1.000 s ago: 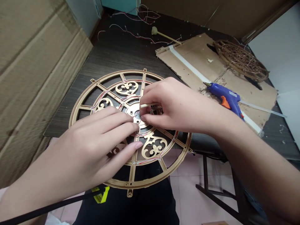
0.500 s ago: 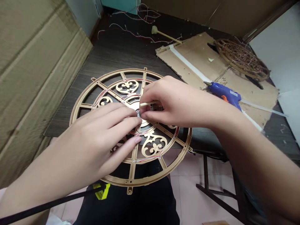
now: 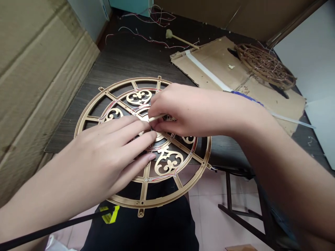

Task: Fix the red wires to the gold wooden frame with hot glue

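A round gold openwork frame (image 3: 144,190) with scroll ornaments overhangs the front of the dark table above my lap. Thin red and white wires (image 3: 192,148) run along its inner ring. My left hand (image 3: 115,150) lies across the left part of the frame, fingers stretched toward the hub and slightly apart. Over the hub, my right hand (image 3: 175,109) is closed around a thin pale stick (image 3: 156,118), whose end points left. The fingertips of both hands come close together there. What lies under them is mostly hidden.
Behind my right forearm, a blue glue gun (image 3: 247,96) is mostly covered. It lies on a cardboard sheet (image 3: 214,61), along with a brown round frame (image 3: 267,66). Farther back are a stick with a pale lump (image 3: 169,33) and loose wires (image 3: 146,36). A cardboard wall (image 3: 39,69) stands left.
My right hand has shifted slightly left over the hub with the stick, and its forearm now hides most of the glue gun. The view has moved a little; my left hand stays in place.
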A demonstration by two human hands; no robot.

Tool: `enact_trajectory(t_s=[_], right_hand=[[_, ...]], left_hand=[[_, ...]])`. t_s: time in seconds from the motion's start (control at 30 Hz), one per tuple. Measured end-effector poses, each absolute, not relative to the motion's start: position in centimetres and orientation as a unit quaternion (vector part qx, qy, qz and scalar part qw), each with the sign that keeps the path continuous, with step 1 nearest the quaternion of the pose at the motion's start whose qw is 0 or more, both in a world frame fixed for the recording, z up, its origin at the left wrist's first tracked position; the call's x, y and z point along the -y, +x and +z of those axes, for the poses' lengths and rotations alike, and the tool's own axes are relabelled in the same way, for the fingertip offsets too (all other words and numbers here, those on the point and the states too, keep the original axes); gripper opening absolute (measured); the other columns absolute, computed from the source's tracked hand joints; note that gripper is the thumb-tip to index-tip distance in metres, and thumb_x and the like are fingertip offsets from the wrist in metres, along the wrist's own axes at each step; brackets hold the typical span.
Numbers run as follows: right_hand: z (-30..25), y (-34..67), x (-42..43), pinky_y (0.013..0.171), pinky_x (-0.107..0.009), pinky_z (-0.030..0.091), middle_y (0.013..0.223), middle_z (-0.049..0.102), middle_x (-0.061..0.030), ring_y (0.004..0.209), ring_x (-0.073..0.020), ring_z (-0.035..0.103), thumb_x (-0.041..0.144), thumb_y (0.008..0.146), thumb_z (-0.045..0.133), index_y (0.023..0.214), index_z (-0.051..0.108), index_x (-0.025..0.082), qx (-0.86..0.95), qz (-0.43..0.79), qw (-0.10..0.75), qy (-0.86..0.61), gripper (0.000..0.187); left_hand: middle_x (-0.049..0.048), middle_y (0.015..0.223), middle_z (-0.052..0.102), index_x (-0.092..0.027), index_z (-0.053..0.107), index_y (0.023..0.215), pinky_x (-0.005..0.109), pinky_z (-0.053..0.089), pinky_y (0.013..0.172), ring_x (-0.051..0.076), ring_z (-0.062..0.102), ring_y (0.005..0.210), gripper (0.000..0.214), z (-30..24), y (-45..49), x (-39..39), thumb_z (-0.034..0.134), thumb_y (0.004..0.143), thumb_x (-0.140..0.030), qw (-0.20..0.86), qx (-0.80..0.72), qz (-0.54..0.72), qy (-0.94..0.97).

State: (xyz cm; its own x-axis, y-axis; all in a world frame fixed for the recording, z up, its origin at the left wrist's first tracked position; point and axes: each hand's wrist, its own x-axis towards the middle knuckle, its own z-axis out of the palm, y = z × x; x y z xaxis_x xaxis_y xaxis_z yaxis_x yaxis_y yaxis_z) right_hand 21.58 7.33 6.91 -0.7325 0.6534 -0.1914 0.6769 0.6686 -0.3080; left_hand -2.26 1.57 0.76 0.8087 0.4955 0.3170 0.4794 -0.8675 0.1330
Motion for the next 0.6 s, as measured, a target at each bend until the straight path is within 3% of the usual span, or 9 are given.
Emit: enact_trajectory(t_s=[0.13, 0.27, 0.43, 0.6], right_hand=[[7.2, 21.0, -7.7, 0.066, -0.038, 0.033, 0.064, 0.057, 0.0048, 0.064, -0.0125, 0.049, 0.013, 0.089, 0.063, 0.065, 0.061, 0.025, -0.922, -0.147, 0.051, 0.355, 0.027], [7.0, 21.5, -7.9, 0.068, -0.037, 0.038, 0.078, 0.067, 0.0004, 0.074, -0.0174, 0.054, 0.017, 0.089, 0.069, 0.079, 0.069, 0.026, -0.917, -0.153, 0.013, 0.368, 0.014], [6.7, 22.2, -7.4, 0.073, -0.037, 0.041, 0.091, 0.074, -0.0026, 0.084, -0.0182, 0.06, 0.015, 0.092, 0.071, 0.08, 0.069, 0.023, -0.896, -0.185, -0.012, 0.403, 0.015], [8.7, 23.9, -5.5, 0.072, -0.039, 0.038, 0.089, 0.073, -0.0042, 0.084, -0.0228, 0.062, 0.028, 0.1, 0.073, 0.086, 0.068, 0.023, -0.868, -0.13, -0.054, 0.476, 0.015]], left_hand=[[0.0124, 0.129, 0.074, -0.022, 0.067, 0.133, 0.057, 0.061, 0.101, 0.037, 0.073, 0.122, 0.026, 0.9, -2.2, -1.6, 0.05, 0.115, -0.031, 0.036, -0.265, 0.17, 0.948], [0.0142, 0.128, 0.07, -0.018, 0.065, 0.128, 0.057, 0.059, 0.094, 0.036, 0.071, 0.117, 0.022, 0.8, -2.1, -1.8, 0.051, 0.116, -0.031, 0.043, -0.253, 0.176, 0.95], [0.0127, 0.137, 0.067, -0.02, 0.06, 0.138, 0.055, 0.052, 0.109, 0.035, 0.065, 0.134, 0.027, 0.7, -2.2, -2.2, 0.05, 0.117, -0.034, 0.083, -0.257, 0.17, 0.948], [0.0116, 0.133, 0.07, -0.022, 0.063, 0.129, 0.053, 0.052, 0.103, 0.035, 0.067, 0.128, 0.022, 0.7, -2.3, -2.3, 0.052, 0.116, -0.036, 0.106, -0.263, 0.178, 0.942]])
